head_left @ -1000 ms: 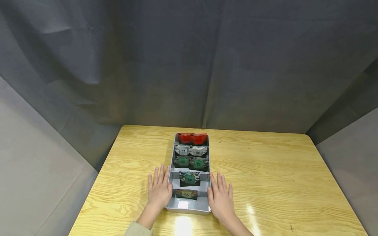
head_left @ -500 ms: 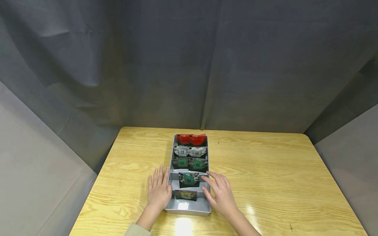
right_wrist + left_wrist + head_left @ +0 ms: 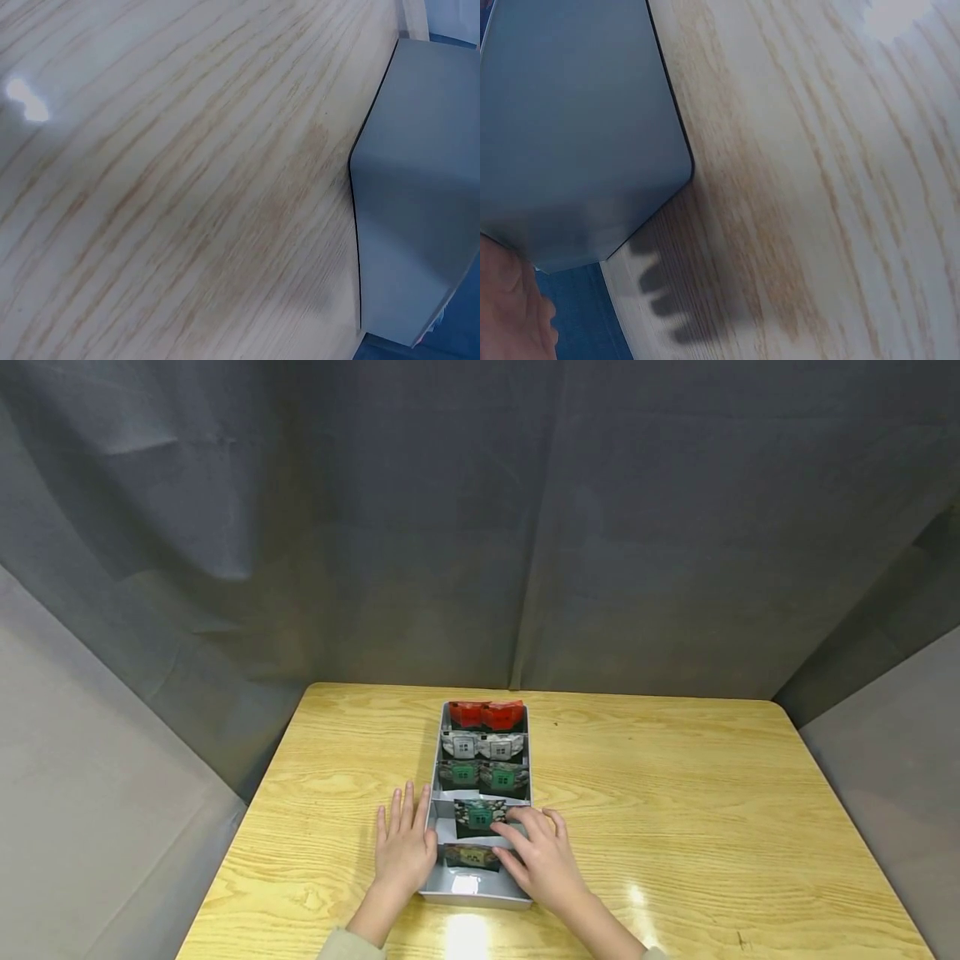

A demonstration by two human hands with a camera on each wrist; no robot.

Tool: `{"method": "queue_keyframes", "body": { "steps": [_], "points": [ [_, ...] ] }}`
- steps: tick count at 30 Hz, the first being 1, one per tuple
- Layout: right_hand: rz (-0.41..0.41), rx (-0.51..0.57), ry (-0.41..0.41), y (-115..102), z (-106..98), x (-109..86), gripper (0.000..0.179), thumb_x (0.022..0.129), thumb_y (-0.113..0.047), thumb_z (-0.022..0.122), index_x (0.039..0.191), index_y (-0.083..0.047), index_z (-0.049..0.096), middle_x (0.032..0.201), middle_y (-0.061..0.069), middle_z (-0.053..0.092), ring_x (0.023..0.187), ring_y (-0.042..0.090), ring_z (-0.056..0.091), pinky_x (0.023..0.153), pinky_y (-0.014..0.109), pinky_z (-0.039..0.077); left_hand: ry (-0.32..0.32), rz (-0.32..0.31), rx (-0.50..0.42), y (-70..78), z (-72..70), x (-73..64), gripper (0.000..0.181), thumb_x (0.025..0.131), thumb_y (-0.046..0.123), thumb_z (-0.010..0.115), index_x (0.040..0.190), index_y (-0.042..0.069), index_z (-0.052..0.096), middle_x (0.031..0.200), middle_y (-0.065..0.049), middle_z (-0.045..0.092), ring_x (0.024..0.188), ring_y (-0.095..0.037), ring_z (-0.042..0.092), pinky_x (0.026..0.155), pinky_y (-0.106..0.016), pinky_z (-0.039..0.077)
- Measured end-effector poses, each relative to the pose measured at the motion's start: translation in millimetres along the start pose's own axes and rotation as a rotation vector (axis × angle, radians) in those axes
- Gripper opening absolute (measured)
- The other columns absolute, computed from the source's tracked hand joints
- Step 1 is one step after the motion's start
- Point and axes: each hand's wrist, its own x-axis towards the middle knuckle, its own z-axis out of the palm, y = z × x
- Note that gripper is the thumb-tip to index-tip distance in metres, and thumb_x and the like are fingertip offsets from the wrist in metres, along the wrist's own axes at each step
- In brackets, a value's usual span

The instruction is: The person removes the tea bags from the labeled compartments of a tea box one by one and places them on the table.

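Note:
A long grey divided box (image 3: pixel 472 900) holds small flat sachets standing in rows. My left hand (image 3: pixel 405 852) lies along the box's left side, fingers straight and pointing away. Over the right rim reaches my right hand (image 3: pixel 546 864), its fingers slightly bent. Its fingertips are at the right edge of a dark sachet with a green label (image 3: pixel 474 816), and the thumb is by a sachet with a yellow label (image 3: pixel 471 857). Whether they touch cannot be told. The box's grey outer wall shows in the left wrist view (image 3: pixel 577 97) and the right wrist view (image 3: pixel 420 172).
Farther back in the box stand two red sachets (image 3: pixel 502 716), two white ones (image 3: pixel 501 747) and two more with green labels (image 3: pixel 502 779). The wooden table (image 3: pixel 675 810) extends to both sides. A dark grey curtain (image 3: pixel 420 527) hangs behind it.
My right hand has left the box's right side, lifted and moved left over the rim, its fingers bending towards the front sachets. My left hand stays beside the box.

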Motion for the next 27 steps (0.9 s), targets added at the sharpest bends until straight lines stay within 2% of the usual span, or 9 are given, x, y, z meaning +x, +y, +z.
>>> {"method": "queue_keyframes", "body": {
  "steps": [7, 15, 19, 27],
  "points": [
    [0.018, -0.02, -0.03, -4.1, 5.0, 0.5, 0.018, 0.082, -0.032, 0.062, 0.096, -0.021, 0.066, 0.101, 0.0, 0.054, 0.093, 0.02, 0.051, 0.082, 0.043, 0.032, 0.012, -0.002, -0.004, -0.6, 1.3, 0.2, 0.057, 0.092, 0.023, 0.038, 0.147, 0.014, 0.022, 0.152, -0.014, 0.013, 0.139, -0.032, 0.006, 0.11, -0.052, 0.004],
    [0.015, -0.033, -0.008, -6.6, 8.3, -1.1, 0.011, 0.078, -0.028, 0.066, 0.088, -0.022, 0.065, 0.095, -0.002, 0.053, 0.088, 0.018, 0.05, 0.078, 0.042, 0.03, -0.001, -0.012, -0.018, -0.2, 1.7, 0.5, 0.057, 0.093, 0.023, 0.037, 0.147, 0.015, 0.021, 0.152, -0.012, 0.01, 0.139, -0.03, 0.002, 0.11, -0.052, 0.001],
    [0.004, -0.033, -0.005, -7.0, 8.7, -1.0, 0.009, 0.081, -0.029, 0.061, 0.085, -0.021, 0.064, 0.094, -0.002, 0.052, 0.087, 0.018, 0.049, 0.079, 0.043, 0.03, 0.005, -0.013, -0.014, -0.7, 2.2, 1.0, 0.057, 0.093, 0.023, 0.038, 0.147, 0.015, 0.022, 0.152, -0.013, 0.011, 0.139, -0.031, 0.003, 0.11, -0.053, 0.003],
    [-0.03, -0.065, -0.017, -7.8, 9.8, -0.3, 0.017, 0.087, -0.032, 0.051, 0.083, -0.02, 0.062, 0.089, -0.002, 0.051, 0.084, 0.017, 0.049, 0.079, 0.042, 0.029, 0.0, -0.015, -0.013, 0.1, 1.3, 0.8, 0.057, 0.093, 0.024, 0.037, 0.147, 0.014, 0.022, 0.152, -0.012, 0.009, 0.139, -0.031, 0.003, 0.11, -0.053, 0.003]
  ]
}}
